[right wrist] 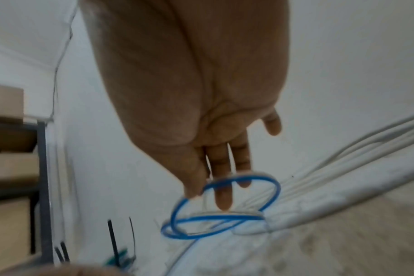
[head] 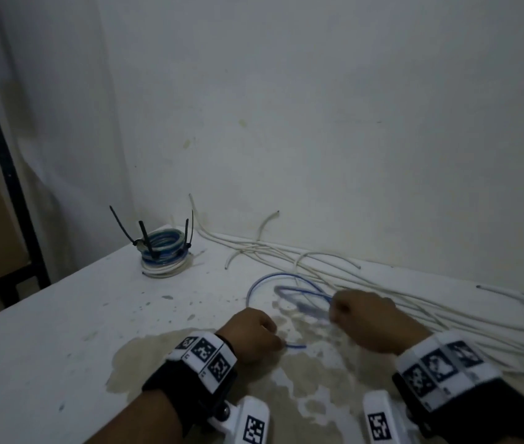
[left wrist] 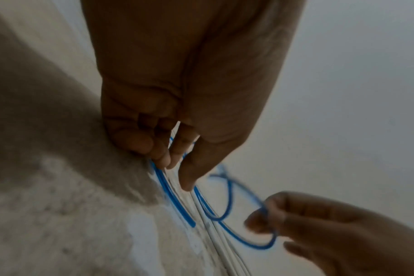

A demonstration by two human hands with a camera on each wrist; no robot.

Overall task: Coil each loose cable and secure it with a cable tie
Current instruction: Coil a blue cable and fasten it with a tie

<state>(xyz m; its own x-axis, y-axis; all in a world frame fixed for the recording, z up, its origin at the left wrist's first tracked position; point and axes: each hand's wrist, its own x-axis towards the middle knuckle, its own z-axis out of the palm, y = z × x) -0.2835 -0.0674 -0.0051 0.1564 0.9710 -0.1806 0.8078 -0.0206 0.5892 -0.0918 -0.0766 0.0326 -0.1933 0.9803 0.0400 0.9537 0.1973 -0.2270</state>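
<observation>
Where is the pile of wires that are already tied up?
In the head view the tied coils sit stacked at the far left corner of the white table, near the wall, left of the loose white cables, black tie ends sticking up.

The scene is dim and grey with no clear light source, the head view grainy and curved at its edges, while both wrist views are blurred, with soft shadow under the left hand (left wrist: pixel 187 93).
</observation>
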